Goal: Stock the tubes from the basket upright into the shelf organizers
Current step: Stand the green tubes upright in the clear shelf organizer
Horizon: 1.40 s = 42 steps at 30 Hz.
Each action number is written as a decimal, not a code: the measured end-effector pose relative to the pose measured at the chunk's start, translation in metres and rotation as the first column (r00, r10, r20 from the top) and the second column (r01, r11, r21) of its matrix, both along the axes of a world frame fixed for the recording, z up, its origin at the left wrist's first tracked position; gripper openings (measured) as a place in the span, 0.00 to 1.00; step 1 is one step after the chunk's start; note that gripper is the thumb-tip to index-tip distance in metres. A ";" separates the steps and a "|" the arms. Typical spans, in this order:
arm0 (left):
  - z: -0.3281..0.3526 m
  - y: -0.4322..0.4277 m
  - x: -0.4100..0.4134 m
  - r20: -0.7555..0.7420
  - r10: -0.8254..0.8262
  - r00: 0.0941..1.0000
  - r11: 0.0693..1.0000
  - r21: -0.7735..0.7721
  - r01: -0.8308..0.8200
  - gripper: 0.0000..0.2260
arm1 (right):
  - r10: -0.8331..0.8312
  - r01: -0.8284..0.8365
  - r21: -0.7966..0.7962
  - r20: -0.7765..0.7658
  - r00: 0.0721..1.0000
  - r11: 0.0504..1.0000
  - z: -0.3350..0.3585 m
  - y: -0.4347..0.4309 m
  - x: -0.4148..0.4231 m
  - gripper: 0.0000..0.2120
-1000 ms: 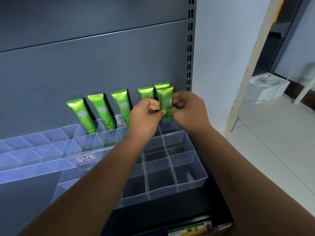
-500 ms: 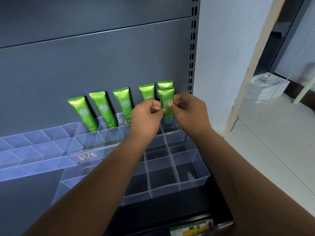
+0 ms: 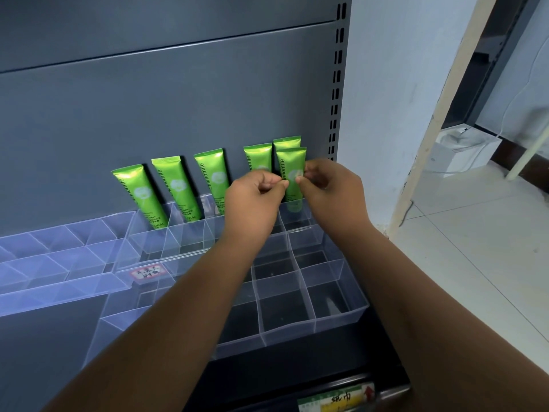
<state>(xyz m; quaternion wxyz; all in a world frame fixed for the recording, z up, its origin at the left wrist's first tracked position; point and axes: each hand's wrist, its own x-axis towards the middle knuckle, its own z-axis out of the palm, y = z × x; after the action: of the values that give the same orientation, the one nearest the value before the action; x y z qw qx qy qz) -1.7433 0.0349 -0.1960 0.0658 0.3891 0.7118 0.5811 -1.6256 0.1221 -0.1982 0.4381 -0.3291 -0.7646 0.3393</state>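
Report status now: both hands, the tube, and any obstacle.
Left hand and right hand pinch front green tube. Tube upright in clear organizer, before five back-row tubes. Nothing blocking.

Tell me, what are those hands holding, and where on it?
Both the left hand and right hand pinch one green tube, fingertips on its opposite side edges about midway up.

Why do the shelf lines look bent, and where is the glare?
Head view: the wide lens bows the back panel; light glints off the green tubes; the clear organizer washes pale blue at left; the front tube looks sharp.
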 end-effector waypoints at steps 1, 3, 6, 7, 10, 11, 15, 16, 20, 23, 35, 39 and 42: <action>0.000 0.000 0.000 -0.001 0.003 1.000 1.000 0.001 -0.003 0.02 | -0.003 0.003 -0.004 0.004 1.000 1.000 0.000 0.000 0.000 0.06; 0.001 0.000 0.000 0.004 0.004 1.000 1.000 -0.001 -0.004 0.02 | -0.009 0.009 -0.010 0.012 1.000 1.000 0.001 -0.001 0.000 0.07; 0.001 -0.001 0.001 0.005 0.006 1.000 1.000 0.002 -0.006 0.02 | -0.017 0.018 -0.022 0.020 1.000 1.000 0.002 -0.003 0.001 0.07; 0.002 -0.001 0.001 -0.001 0.010 1.000 1.000 0.004 -0.010 0.02 | -0.020 0.020 -0.030 0.019 1.000 0.999 0.003 -0.003 0.001 0.07; 0.002 -0.003 0.003 -0.019 0.024 1.000 1.000 0.007 -0.024 0.03 | -0.025 0.026 -0.037 0.021 0.999 0.999 0.004 -0.005 0.002 0.08; 0.002 -0.003 0.003 -0.021 0.028 0.999 1.000 0.008 -0.028 0.03 | -0.027 0.028 -0.038 0.026 0.999 0.999 0.004 -0.005 0.003 0.08; 0.005 -0.005 0.008 -0.049 0.047 0.998 0.999 0.021 -0.046 0.06 | -0.053 0.055 -0.022 0.060 0.997 0.998 0.005 -0.005 0.005 0.13; 0.006 -0.006 0.009 -0.061 0.050 0.997 0.998 0.026 -0.048 0.07 | -0.070 0.070 -0.004 0.077 0.995 0.998 0.006 -0.006 0.006 0.14; 0.016 -0.015 0.014 -0.155 0.024 0.988 0.999 0.037 -0.019 0.06 | -0.181 0.162 0.132 0.143 0.973 0.978 0.014 -0.018 0.017 0.18; 0.034 -0.026 0.017 -0.242 -0.020 0.970 1.000 -0.007 0.019 0.07 | -0.259 0.204 0.288 0.166 0.952 0.936 0.021 -0.031 0.024 0.15; 0.070 -0.247 -0.029 -0.697 0.103 0.710 0.814 -0.352 -0.463 0.24 | 0.085 -0.247 0.400 0.381 0.921 0.883 0.054 -0.183 -0.027 0.27; 0.070 -0.342 -0.047 -0.697 0.258 0.669 0.690 -0.352 -0.632 0.28 | 0.258 -0.447 0.367 0.461 0.849 0.816 0.059 -0.270 -0.066 0.31; 0.070 -0.402 -0.057 -0.695 0.328 0.640 0.626 -0.348 -0.698 0.29 | 0.334 -0.502 0.361 0.435 0.836 0.786 0.059 -0.327 -0.091 0.31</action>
<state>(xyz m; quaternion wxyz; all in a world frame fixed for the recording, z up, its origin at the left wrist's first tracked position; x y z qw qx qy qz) -1.8006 -0.3670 -0.1258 -0.2106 0.2695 0.9228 0.1772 -1.7161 -0.2047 -0.1387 0.2732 -0.0895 -0.9419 0.1740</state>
